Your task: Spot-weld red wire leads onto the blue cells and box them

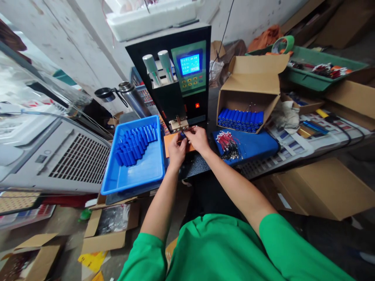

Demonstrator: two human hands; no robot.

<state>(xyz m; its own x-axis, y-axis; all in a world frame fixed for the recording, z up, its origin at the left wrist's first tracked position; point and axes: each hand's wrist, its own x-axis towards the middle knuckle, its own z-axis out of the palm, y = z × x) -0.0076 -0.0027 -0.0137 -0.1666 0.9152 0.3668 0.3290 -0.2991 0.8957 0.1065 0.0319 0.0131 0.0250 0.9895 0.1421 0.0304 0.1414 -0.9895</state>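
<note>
A black spot welder (202,89) with a lit blue display stands before me, its electrode tips (178,121) pointing down over the work spot. Right under them my left hand (177,151) has its fingers closed around a blue battery cell (182,136), which is mostly hidden. From the right, my right hand (198,139) pinches close to the tips; whatever is in its fingertips is too small to make out. Both hands are over an orange block (167,145). To the right lies a bundle of red and black wire leads (227,145) with white plugs.
On the left, a blue tray (140,181) holds many blue battery cells (129,150). An open cardboard box (252,91) at right contains stacked cells. Behind the tray is a steel flask (133,99). A green bin (328,84) with tape and leads stands far right.
</note>
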